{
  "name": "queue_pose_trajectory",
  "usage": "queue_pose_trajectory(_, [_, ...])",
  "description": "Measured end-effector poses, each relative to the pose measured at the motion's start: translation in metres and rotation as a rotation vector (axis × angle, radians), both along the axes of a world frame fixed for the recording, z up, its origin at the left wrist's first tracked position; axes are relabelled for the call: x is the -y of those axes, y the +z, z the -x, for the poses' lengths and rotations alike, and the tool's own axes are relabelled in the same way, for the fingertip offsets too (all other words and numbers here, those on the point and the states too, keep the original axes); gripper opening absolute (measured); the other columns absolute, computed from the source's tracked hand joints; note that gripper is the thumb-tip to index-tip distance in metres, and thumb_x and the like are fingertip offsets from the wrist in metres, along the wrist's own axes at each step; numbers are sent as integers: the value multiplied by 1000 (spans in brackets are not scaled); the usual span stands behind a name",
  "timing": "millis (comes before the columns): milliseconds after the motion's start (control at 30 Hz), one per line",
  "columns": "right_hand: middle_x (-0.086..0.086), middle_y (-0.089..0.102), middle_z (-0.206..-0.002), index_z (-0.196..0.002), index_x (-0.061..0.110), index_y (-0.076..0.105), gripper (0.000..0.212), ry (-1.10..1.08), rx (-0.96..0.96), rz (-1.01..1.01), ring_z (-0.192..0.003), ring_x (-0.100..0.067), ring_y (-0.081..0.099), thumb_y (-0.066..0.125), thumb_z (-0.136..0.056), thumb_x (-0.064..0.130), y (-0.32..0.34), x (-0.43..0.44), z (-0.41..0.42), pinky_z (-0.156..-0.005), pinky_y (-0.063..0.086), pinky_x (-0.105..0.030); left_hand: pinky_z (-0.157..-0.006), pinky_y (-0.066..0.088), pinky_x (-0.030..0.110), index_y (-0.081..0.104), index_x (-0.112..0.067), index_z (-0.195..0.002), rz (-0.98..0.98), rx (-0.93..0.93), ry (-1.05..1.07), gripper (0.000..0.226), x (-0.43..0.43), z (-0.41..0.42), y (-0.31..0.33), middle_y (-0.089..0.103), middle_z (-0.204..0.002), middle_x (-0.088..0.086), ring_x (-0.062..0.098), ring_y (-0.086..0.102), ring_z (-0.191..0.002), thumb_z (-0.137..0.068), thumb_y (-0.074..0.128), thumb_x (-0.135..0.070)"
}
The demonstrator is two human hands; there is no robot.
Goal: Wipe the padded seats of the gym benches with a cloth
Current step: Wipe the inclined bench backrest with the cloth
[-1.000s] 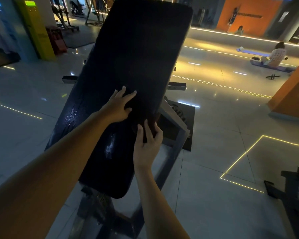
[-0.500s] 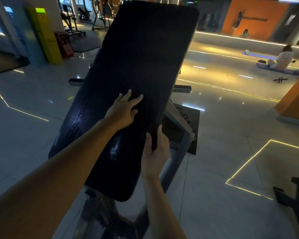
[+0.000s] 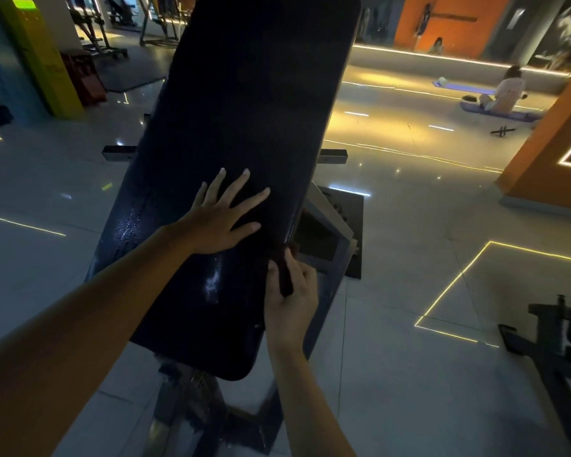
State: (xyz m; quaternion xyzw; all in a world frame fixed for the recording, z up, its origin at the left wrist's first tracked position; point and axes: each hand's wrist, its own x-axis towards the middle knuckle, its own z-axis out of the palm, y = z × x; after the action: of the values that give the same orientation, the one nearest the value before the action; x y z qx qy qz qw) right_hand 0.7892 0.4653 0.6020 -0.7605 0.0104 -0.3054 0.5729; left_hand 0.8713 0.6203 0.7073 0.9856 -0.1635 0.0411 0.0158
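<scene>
Pinching cloth (image 3: 286, 281) between right-hand fingers (image 3: 306, 275)

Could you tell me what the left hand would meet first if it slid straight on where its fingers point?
Nothing but more bench pad, it seems: the left hand lies flat on it, fingers pointing up the bare padding, slightly right.

Glossy, wet-streaked black padded seat (image 3: 244, 127); polished reflective floor tiles (image 3: 409, 291).

The left hand (image 3: 216, 222) lies flat on the bench pad (image 3: 244, 133); the right hand (image 3: 292, 298) holds a cloth (image 3: 285, 275) at its right edge.
</scene>
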Motion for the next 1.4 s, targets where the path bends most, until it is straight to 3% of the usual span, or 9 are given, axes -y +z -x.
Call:
queue_pose_trajectory(100, [7, 58, -105, -128, 23, 65, 35, 10, -44, 15, -98, -6, 60, 63, -94, 32, 1, 3, 2, -89, 53, -24, -116, -9, 54, -14, -62, -139, 41, -11, -42, 64, -6, -4, 0, -30, -158, -12, 33, -26, -145, -95, 32, -61])
queue_pose_trajectory(233, [4, 57, -104, -125, 16, 67, 33, -30, 4, 88, -91, -5, 58, 67, -94, 24, 26, 10, -21, -83, 42, -5, -116, -7, 55, -6, -62, -141, 92, -27, -78, 64, -8, -5, 5, -24, -160, -12, 32, -23, -146, -96, 39, -57])
queue_pose_trajectory(500, [-1, 64, -100, -119, 12, 71, 29, -112, 31, 48, -90, -7, 61, 70, -92, 21, 39, 9, -36, -81, 38, 1, -117, 5, 55, 15, -53, -149, 180, -37, -88, 59, -11, -2, 12, -10, -163, -12, 27, -15, -149, -100, 47, -41])
queue_pose_trajectory(633, [4, 62, -97, -118, 18, 71, 28, -98, -4, 78, -88, -11, 65, 70, -90, 23, 11, 3, -3, -85, 50, -14, -116, 22, 51, 37, -37, -148, 303, 69, -131, 50, -29, -2, 11, 14, -163, -2, 25, 6, -149, -101, 48, -22])
queue_pose_trajectory(767, [9, 56, -96, -120, 18, 70, 29, -60, -96, 102, -88, -7, 61, 68, -92, 26, 24, 7, -2, -80, 41, -2, -109, 36, 52, 48, -25, -143, 376, 238, -23, 48, -61, 21, -8, 29, -157, 10, 31, 23, -145, -98, 51, -12])
queue_pose_trajectory(933, [-1, 61, -107, -127, 13, 66, 35, -85, -102, 94, -93, -6, 56, 66, -94, 26, 60, 11, -31, -80, 34, 5, -105, 38, 62, 28, -36, -152, 262, 161, 36, 60, -84, 54, -58, 15, -163, 4, 36, 14, -148, -99, 51, -19])
queue_pose_trajectory(1133, [2, 62, -108, -121, 9, 69, 32, -161, -90, 57, -96, 3, 48, 69, -92, 23, 71, 9, -43, -79, 23, 11, -100, 44, 53, 23, -39, -153, 274, 95, 109, 57, -78, 52, -46, 7, -164, -3, 27, 4, -151, -103, 45, -23])
queue_pose_trajectory(1300, [-1, 65, -107, -119, 10, 71, 30, -120, -149, 17, -94, -7, 60, 70, -92, 23, 44, -2, -7, -78, 33, 7, -102, 45, 50, 24, -38, -153, 280, 86, 124, 56, -77, 55, -48, 8, -164, -3, 27, 4, -151, -103, 44, -21])
queue_pose_trajectory(1400, [4, 63, -101, -115, 15, 72, 27, -80, -155, 24, -93, -11, 64, 71, -90, 22, 15, -5, 27, -89, 50, -14, -103, 43, 51, 24, -35, -153, 287, 96, 109, 56, -77, 57, -48, 9, -164, -1, 29, 4, -151, -103, 44, -20])
